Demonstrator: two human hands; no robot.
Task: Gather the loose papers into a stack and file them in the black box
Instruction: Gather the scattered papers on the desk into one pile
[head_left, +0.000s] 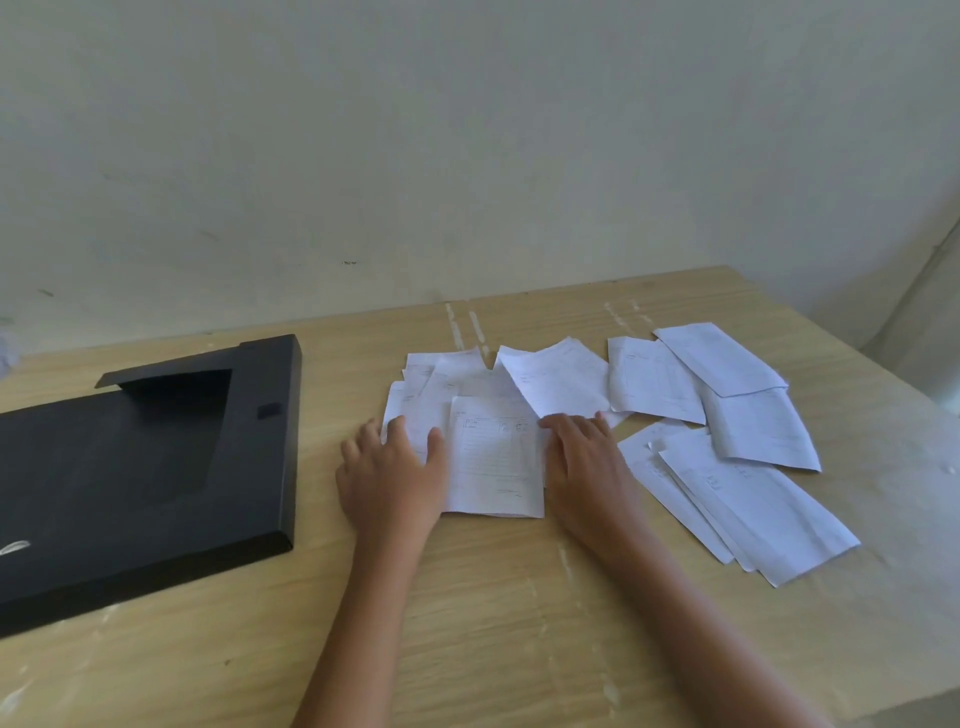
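Both hands, left hand (392, 470) and right hand (584, 457), press flat, fingers spread, beside the printed sheet (493, 457); sheets on the right (727, 415) may slide off, being loose.

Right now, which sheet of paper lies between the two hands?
The sheet with the printed table, on top of the left pile. The left hand and right hand rest at its sides; the other sheets lie farther right.

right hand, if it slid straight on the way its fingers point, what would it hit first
Likely the tilted sheet just past the fingertips of the right hand, away from the person; depth is unclear, so it may already touch its edge.
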